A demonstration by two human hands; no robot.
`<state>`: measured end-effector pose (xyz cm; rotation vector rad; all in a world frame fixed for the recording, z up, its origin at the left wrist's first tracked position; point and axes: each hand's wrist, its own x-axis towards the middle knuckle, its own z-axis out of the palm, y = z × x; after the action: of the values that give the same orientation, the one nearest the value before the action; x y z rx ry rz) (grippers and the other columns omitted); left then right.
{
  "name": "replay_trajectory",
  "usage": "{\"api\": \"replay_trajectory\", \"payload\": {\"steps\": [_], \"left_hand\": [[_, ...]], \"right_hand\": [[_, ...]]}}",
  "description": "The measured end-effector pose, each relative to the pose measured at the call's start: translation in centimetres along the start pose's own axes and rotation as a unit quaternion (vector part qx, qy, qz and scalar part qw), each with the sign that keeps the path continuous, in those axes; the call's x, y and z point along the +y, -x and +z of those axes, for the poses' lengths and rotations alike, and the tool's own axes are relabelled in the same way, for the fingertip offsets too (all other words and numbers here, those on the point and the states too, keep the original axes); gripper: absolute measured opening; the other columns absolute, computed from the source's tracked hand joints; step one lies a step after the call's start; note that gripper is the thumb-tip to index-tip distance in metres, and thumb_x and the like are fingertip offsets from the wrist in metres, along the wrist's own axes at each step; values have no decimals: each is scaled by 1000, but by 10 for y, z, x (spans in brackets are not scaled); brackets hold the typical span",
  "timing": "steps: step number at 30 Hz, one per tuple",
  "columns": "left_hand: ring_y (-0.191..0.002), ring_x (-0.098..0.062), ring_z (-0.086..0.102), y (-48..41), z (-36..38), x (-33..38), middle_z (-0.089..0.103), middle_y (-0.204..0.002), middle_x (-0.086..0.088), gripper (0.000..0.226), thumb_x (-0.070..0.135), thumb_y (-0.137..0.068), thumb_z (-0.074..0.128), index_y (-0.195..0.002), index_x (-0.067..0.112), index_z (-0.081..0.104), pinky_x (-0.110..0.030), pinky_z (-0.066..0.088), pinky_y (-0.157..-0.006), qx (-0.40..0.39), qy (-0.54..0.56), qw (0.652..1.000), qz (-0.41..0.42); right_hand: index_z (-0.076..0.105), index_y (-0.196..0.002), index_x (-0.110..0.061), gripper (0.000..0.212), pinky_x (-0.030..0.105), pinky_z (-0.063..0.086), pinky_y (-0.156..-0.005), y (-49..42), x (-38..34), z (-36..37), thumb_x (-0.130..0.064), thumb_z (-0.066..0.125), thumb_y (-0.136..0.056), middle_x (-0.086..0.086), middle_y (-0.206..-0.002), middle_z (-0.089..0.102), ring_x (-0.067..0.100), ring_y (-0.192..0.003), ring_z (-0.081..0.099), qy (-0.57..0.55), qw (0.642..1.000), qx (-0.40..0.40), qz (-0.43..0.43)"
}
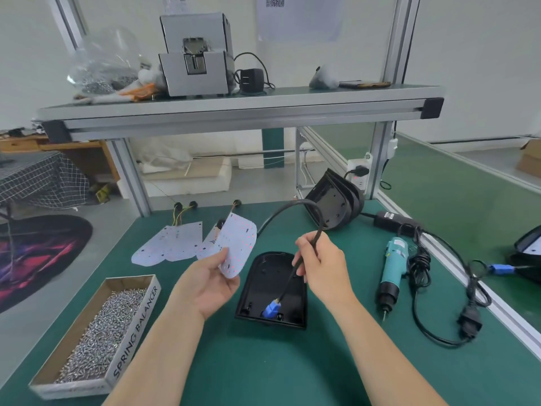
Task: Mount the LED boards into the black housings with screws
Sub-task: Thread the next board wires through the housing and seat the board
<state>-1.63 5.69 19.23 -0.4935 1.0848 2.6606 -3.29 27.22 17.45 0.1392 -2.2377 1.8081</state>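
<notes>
1. Nearest, left of the black housing (pixel 257 288): box of screws (pixel 137 326) on the counter (pixel 263 361).
2. In the housing's near end: blue connector (pixel 270 310).
3. Just left of it: left grip (pixel 210 285) pinching a raised LED board (pixel 238 244).
4. Over its far end: right grip (pixel 325 268) curled round a black cable (pixel 292 206).
5. Right of it: electric screwdriver (pixel 393 265) lying flat.
6. Beyond it: spare boards (pixel 169 244) far-left, stacked housings (pixel 336 200) far-right.

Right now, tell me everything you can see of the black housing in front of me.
The black housing looks like glossy plastic, rounded at the far end, straight at the near edge. It lies flat, open side up, on the green mat, with screw bosses inside and no board mounted. A black cable, held by the right hand, hangs into it, its blue connector at the near end.
</notes>
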Motion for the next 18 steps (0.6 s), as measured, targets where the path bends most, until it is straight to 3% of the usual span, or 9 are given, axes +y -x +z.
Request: {"api": "replay_trajectory", "payload": {"steps": [2,4,6,8,10,13,15,18], "left_hand": [[-92,-22,66,-1,-6,-2,69,-120,-13,30,12,-96,55,-126,6,60,-27,52,-72,5,-36,999,-7],[-99,-21,65,0,-9,-4,70,-117,-12,34,15,-93,58,-125,6,63,-31,48,-90,11,-77,997,-9],[-99,-27,66,3,-12,-7,69,-115,-17,28,17,-84,62,-107,6,73,-36,47,-101,-13,-96,995,-17],[-107,-35,57,7,-16,-11,61,-124,-25,19,19,-81,64,-85,8,79,-46,33,-114,-60,-100,992,-50],[-108,-34,53,7,-21,-14,57,-126,-25,17,22,-79,67,-83,10,80,-53,32,-112,-83,-109,987,-81],[-104,-35,67,7,-20,-21,65,-125,-20,32,17,-83,64,-109,3,75,-51,51,-94,-80,-84,986,-119],[-108,-36,66,6,-18,-25,64,-129,-21,39,14,-88,61,-123,-2,66,-53,48,-98,-71,-75,986,-134],[-117,-36,62,6,-18,-28,62,-131,-20,41,12,-89,62,-127,-5,64,-52,39,-112,-72,-61,985,-144]], "right_hand": [[55,-86,-18,19,24,47,-50,2,0,0,-21,51,-104,-2,-67,70,9,-49,59,19,1000,-5,-10],[54,-85,-19,20,28,51,-50,4,-1,0,-21,50,-104,-2,-69,69,10,-50,60,41,999,-7,-31],[54,-84,-21,21,33,55,-52,5,-4,0,-21,51,-104,-1,-69,68,11,-51,62,55,997,-9,-56],[54,-83,-23,21,33,56,-54,7,-7,0,-21,51,-104,-2,-71,67,10,-53,62,67,994,-25,-85],[54,-84,-26,21,31,56,-55,9,-10,0,-21,51,-104,-4,-73,67,11,-56,64,76,989,-59,-116],[56,-88,-28,16,36,57,-63,11,-16,-2,-24,50,-103,-4,-75,65,14,-62,63,89,978,-118,-147],[57,-91,-34,20,40,54,-69,13,-19,-4,-20,49,-103,-2,-73,62,17,-66,60,109,968,-150,-172],[60,-94,-32,19,34,54,-71,17,-25,-7,-18,50,-102,-2,-74,64,16,-69,63,99,961,-185,-178]]}}
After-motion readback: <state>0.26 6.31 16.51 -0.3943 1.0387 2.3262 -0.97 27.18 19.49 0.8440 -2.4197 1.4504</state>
